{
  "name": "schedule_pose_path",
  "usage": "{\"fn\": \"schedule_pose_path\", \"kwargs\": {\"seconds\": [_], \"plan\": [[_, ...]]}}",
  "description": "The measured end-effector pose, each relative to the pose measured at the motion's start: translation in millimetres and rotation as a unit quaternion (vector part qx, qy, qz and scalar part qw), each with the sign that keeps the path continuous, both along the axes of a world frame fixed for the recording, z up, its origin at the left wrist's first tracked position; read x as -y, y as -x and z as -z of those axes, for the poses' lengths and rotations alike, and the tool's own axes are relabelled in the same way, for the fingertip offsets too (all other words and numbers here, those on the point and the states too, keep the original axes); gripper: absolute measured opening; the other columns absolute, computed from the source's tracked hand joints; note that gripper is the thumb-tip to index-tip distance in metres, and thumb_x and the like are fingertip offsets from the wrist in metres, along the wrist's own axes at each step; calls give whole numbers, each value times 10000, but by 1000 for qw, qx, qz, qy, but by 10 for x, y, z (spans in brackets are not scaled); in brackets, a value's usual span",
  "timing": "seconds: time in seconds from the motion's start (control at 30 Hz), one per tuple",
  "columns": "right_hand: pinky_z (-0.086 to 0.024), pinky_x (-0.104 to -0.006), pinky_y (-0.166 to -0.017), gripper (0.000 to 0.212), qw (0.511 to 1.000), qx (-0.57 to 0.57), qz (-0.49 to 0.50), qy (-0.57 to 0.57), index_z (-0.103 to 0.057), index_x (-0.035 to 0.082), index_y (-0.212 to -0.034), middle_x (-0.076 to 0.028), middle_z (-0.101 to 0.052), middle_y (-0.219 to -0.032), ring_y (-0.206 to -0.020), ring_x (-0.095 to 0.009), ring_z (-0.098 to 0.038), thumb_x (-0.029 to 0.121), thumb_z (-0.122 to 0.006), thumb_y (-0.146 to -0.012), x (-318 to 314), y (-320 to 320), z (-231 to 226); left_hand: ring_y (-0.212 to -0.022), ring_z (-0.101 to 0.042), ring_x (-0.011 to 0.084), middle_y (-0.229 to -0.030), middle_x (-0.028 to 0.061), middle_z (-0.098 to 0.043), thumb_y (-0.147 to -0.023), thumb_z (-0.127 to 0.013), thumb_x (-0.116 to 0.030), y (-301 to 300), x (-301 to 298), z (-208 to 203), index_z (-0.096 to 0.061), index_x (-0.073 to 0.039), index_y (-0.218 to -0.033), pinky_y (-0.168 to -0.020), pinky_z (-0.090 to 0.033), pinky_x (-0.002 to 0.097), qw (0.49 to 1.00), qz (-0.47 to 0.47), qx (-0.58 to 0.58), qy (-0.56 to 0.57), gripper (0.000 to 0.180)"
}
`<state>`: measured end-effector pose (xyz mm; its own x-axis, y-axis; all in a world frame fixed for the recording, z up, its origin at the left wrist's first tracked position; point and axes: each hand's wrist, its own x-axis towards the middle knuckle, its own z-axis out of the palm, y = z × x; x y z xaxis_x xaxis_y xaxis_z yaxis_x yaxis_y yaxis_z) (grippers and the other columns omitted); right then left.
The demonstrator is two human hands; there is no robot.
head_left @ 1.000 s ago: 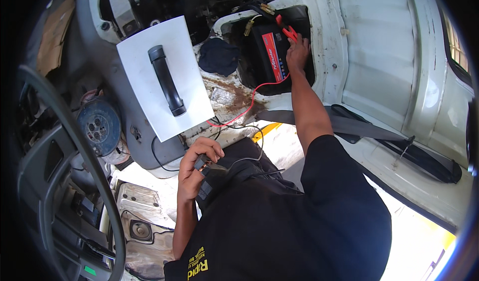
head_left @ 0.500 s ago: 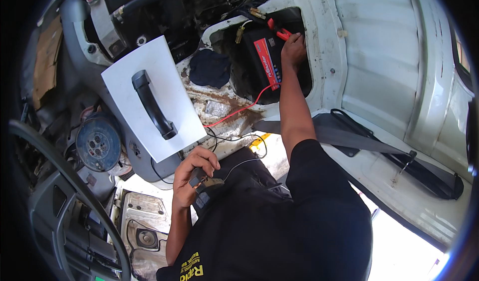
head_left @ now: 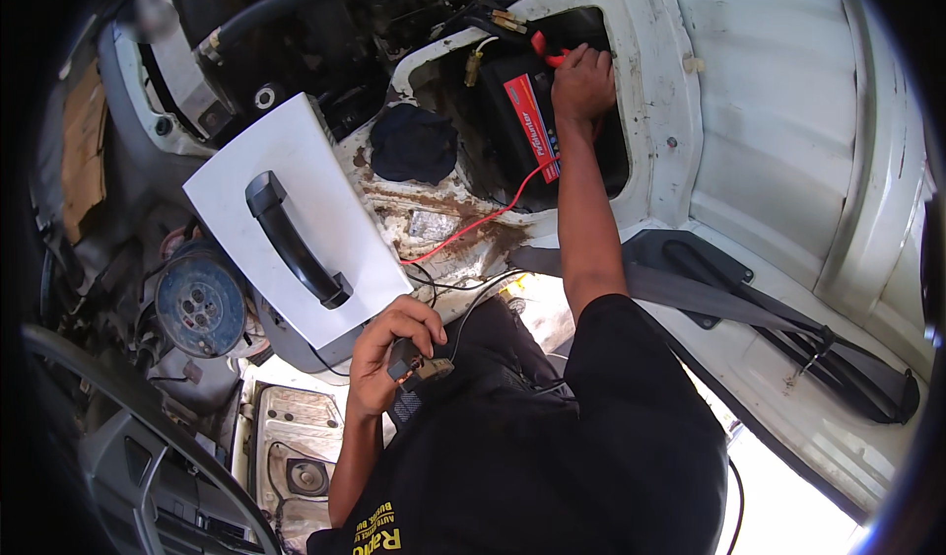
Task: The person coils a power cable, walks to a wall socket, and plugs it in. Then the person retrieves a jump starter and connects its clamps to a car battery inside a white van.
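Note:
My right hand (head_left: 583, 84) is closed around a red battery clamp (head_left: 540, 44) at the far end of a car battery (head_left: 533, 121), covering most of the clamp. Whether its jaws grip the terminal is hidden. The battery is black with a red label and sits in a recess of the vehicle floor. A red cable (head_left: 463, 234) runs from near the white box across the floor to the battery. Closer to my body, my left hand (head_left: 396, 346) grips a black battery clamp (head_left: 405, 369) with copper-coloured jaws; a thin dark cable lies beside it.
A white box (head_left: 222, 195) with a black handle (head_left: 296, 244) stands left of the recess. A dark cloth (head_left: 414, 143) lies between them. Further left are a blue cable reel (head_left: 201, 304) and a steering wheel (head_left: 158, 412). A grey seat belt (head_left: 680, 294) crosses the right side.
My right hand has shifted over the red clamp and hides more of it. My left hand still holds the black clamp. The whole view has tilted slightly.

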<state>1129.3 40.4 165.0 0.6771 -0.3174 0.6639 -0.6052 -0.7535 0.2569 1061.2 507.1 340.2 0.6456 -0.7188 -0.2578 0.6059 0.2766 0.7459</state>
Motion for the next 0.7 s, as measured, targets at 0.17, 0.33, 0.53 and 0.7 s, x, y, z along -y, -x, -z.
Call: {"fn": "schedule_pose_path", "kwargs": {"seconds": [0.17,0.33,0.53,0.7], "plan": [[-526,-504,-745,203,999,-13,24,-35,-669,72,-828,-123,-623,-910,-863,-373,-642,212,-698,-973,-62,-124,7,-949,-632,230,-1039,147,-644,-956,-671,-344,-58,74,59,-632,-36,-943,-867,-488,361,1000,14,10,13,310],[-523,-515,-921,272,985,63,-33,-158,-640,37,-1217,-207,-641,-1162,-1066,-409,-643,178,-687,-989,-219,-273,-129,-946,-628,227,-1035,150,-645,-958,-665,-313,-129,70,-37,-629,-33,-943,-859,-487,352,1000,10,20,9,283],[-476,-461,-1109,595,861,220,-115,-443,-429,-66,-1508,-259,-612,-1406,-1269,-358,-632,194,-698,-1046,-391,28,-98,-958,-634,224,-1034,148,-640,-959,-671,-315,-97,-61,-22,-631,-31,-947,-869,-494,351,1000,-17,0,15,287],[-497,-380,-1082,456,812,201,-138,-531,-553,-59,-1384,-206,-679,-1331,-1221,-267,-657,228,-705,-1064,-122,143,-74,-959,-635,232,-1032,150,-640,-946,-686,-353,-128,-92,-7,-633,-30,-942,-866,-493,354,1000,-10,6,15,327]]}}
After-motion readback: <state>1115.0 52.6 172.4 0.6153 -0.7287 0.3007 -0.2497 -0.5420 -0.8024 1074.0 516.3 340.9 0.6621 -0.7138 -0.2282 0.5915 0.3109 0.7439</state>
